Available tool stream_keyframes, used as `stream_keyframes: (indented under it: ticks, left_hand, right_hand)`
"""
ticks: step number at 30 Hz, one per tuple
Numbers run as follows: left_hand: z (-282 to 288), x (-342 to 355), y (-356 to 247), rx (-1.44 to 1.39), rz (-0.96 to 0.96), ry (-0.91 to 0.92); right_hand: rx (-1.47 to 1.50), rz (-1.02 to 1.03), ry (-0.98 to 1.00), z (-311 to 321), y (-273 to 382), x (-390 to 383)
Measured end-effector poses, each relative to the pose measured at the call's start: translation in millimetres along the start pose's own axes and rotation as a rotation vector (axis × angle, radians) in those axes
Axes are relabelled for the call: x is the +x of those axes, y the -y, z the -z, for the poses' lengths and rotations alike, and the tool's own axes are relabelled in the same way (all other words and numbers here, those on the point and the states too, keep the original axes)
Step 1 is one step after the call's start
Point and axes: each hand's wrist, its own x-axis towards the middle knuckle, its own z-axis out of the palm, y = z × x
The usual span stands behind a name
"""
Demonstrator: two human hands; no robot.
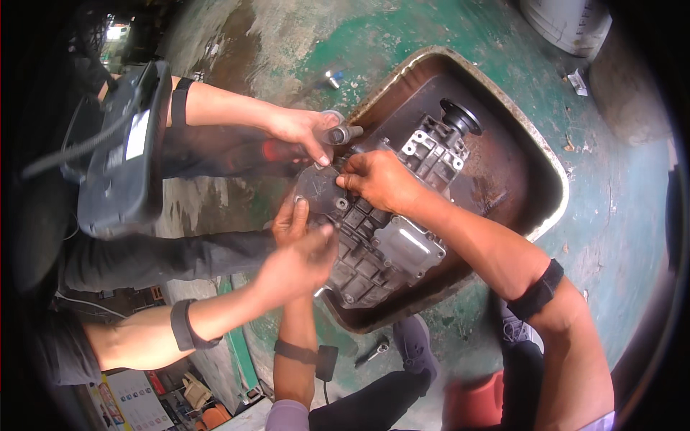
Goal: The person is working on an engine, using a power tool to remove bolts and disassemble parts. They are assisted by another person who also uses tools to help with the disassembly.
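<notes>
A gearbox [363, 248] with a ribbed grey metal casing lies in a worn metal tray [553, 169]. At its left end is a flat dark metal cover plate [320, 188] with bolt holes along its rim. My left hand [290, 219] grips the plate's lower left edge, partly hidden by a co-worker's hand. Thumb and fingers of my right hand [381, 179] are pinched together at the plate's right edge; whatever sits between them is too small to name. A co-worker's hand [302, 133] touches the plate's top, and the co-worker's other hand [305, 255], blurred, hovers over my left wrist.
A metal cylindrical part [343, 134] stands beside the co-worker's upper hand. On the green floor lie a small wrench-like tool [374, 353] and a shiny socket-like piece [333, 78]. A red stool [474, 401] is at the bottom, and a white bucket [568, 25] at upper right.
</notes>
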Motion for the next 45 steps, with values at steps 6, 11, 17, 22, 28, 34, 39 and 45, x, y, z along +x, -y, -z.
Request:
stream_keyframes:
  ticks: [6, 11, 17, 22, 28, 34, 39, 45]
  left_hand:
    - [-25.5, -10.7, -8.9, -1.060, 0.830, -0.442]
    - [-12.0, -2.4, -23.9, -1.235, 0.846, -0.351]
    - [-2.4, 3.7, -35.7, -1.200, 0.948, -0.308]
    - [-7.7, 3.9, -26.4, -1.244, 0.847, -0.298]
    - [-10.0, -0.3, -22.2, -1.152, 0.932, -0.280]
    - [-8.7, -2.4, -14.7, -0.863, 0.740, -0.251]
    - [-15.3, -8.6, -3.5, -1.114, 0.844, -0.284]
    - [-17.6, -4.7, 2.7, -1.074, 0.849, -0.353]
  right_hand:
    - [-0.002, -0.093, 0.024, 1.9, 0.0, 0.8]
    - [0.193, -0.233, 0.080, -11.6, -13.8, 9.5]
    - [0.188, -0.133, 0.046, -18.3, -25.7, 10.1]
    - [0.166, -0.161, 0.036, -18.0, -21.5, 4.5]
    - [0.107, -0.118, 0.015, -21.5, -19.0, 2.8]
    - [0.105, -0.114, 0.007, -24.4, -20.4, 2.9]
    - [0.053, -0.131, 0.005, -22.0, -17.5, 4.1]
    - [0.006, -0.136, -0.038, -24.2, -12.6, 1.7]
